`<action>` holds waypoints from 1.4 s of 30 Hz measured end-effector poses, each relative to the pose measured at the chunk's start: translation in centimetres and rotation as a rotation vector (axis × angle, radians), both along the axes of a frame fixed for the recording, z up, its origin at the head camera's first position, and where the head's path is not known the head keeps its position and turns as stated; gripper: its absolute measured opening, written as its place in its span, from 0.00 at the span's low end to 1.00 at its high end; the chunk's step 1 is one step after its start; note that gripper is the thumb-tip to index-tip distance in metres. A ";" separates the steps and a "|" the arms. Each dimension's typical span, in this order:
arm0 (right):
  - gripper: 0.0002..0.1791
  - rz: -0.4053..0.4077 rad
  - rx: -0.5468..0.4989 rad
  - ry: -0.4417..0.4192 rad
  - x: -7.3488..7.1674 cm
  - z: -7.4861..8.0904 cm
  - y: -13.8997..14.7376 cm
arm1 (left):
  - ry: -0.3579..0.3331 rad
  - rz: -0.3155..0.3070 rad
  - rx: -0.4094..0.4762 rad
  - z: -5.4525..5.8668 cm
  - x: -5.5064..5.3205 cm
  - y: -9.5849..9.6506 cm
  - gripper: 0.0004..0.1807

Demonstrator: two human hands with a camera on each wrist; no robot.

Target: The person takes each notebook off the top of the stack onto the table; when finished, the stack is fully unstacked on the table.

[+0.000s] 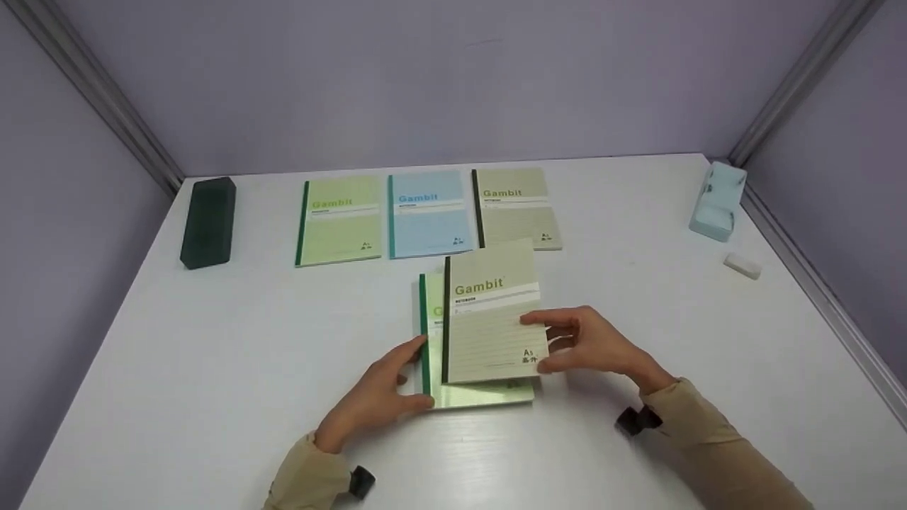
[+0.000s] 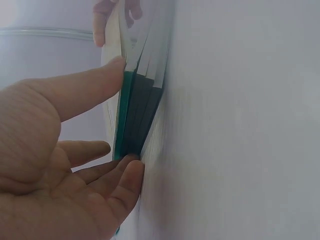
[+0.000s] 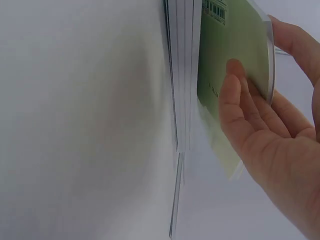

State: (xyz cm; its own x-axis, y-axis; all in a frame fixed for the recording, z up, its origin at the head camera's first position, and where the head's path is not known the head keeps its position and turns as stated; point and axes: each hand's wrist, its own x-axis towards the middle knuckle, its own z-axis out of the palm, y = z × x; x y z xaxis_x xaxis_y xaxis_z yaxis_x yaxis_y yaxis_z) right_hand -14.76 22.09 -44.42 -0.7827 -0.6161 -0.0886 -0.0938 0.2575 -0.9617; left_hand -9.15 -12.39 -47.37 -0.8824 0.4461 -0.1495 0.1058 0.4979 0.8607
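My right hand grips a khaki notebook by its right edge, thumb and index finger on its cover, other fingers beneath. That notebook is tilted above a stack of notebooks whose top one is a green notebook, mostly covered. In the right wrist view, the raised notebook's green back cover and barcode show above the stack's page edges. My left hand rests at the stack's left side, thumb by the near corner and fingers spread along the spine.
Behind, a green notebook, a blue notebook and another khaki notebook lie in a row. A dark green box stands far left. At the right are a light blue case and a white eraser. Walls enclose the table.
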 end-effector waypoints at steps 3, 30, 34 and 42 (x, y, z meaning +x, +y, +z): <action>0.37 -0.022 -0.003 0.025 -0.3 0.4 0.2 | 0.028 -0.017 0.012 0.0 0.0 -0.1 0.48; 0.37 -0.268 0.100 0.205 -5.1 4.8 7.0 | 0.044 -0.014 0.016 0.0 0.2 0.0 0.48; 0.36 -0.300 0.139 0.226 -5.8 4.8 8.3 | 0.043 -0.014 0.020 -0.1 0.2 0.0 0.48; 0.36 -0.389 0.176 0.175 -7.7 4.7 11.2 | 0.054 -0.018 0.011 -0.1 0.1 0.0 0.48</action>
State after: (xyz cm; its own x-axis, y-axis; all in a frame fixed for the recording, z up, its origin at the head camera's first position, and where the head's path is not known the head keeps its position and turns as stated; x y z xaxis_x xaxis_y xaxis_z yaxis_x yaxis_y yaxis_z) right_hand -22.47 33.26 -39.69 -0.9651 -0.2615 -0.0111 -0.1155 0.4633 -0.8786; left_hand -9.05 -12.44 -47.50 -0.8809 0.4631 -0.0974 0.1607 0.4865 0.8588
